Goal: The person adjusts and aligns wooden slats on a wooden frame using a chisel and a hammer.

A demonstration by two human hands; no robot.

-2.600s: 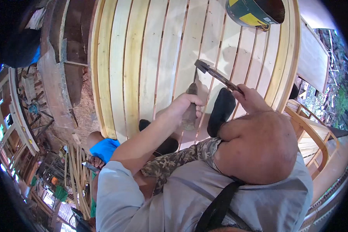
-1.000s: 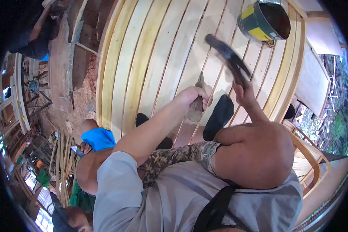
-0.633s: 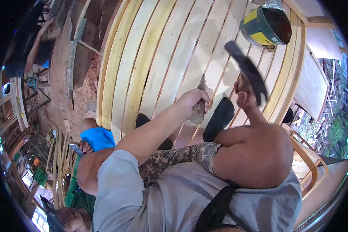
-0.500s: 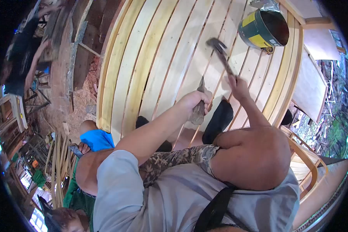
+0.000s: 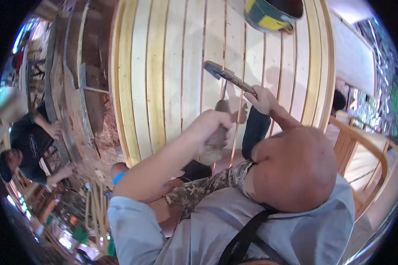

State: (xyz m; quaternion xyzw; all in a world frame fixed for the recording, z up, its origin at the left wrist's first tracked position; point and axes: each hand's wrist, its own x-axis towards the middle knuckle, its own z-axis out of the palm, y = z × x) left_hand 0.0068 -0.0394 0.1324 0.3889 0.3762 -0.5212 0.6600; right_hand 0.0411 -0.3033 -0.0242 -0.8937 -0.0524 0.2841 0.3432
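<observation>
Both my hands are full: my left hand [image 5: 214, 129] has its fingers wrapped around a wooden-handled tool [image 5: 212, 153], blade toward the planks [image 5: 191, 84], though I can't tell whether it touches. My right hand [image 5: 264, 100] grips a hammer [image 5: 237, 82], head beyond that blade. Farther out sits a green bucket [image 5: 257, 18]; off left, another person [image 5: 31, 143] bends over boards [image 5: 59, 106].

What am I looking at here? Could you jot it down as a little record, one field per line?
Left hand: wrapped around a brown-handled tool
Right hand: gripping a hammer by its handle
Surface: pale wooden slats with narrow gaps
Container: dark green bucket with yellow patches, cut off by the picture's top edge
Others nearby: a person in a dark top, picture left
</observation>
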